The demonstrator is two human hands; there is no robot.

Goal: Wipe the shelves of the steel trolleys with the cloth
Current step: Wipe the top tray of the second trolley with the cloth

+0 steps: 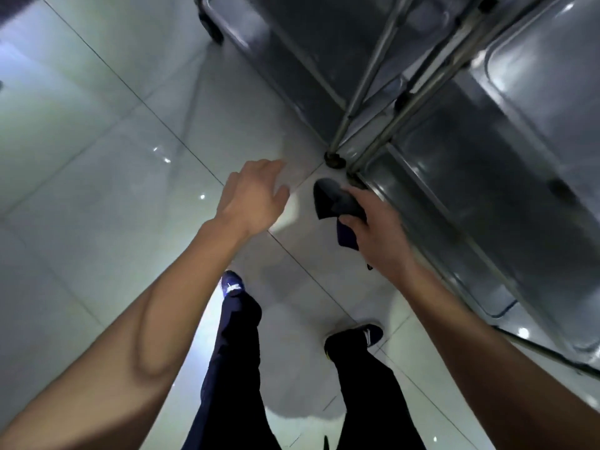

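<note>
I look straight down. My right hand [378,228] grips a dark blue cloth [334,203], bunched and hanging from the fingers, just left of the corner of a steel trolley [506,196]. That trolley's stacked shelves fill the right side. A second steel trolley [311,50] stands at the top, its corner post and caster [334,159] close beyond the cloth. My left hand [253,196] hovers over the floor to the left of the cloth, fingers relaxed, holding nothing. Neither hand touches a shelf.
Glossy white floor tiles [97,141] spread across the left and centre. My legs in dark trousers and my two dark shoes [357,336] stand below the hands. Another black caster [211,30] of the far trolley is at the top.
</note>
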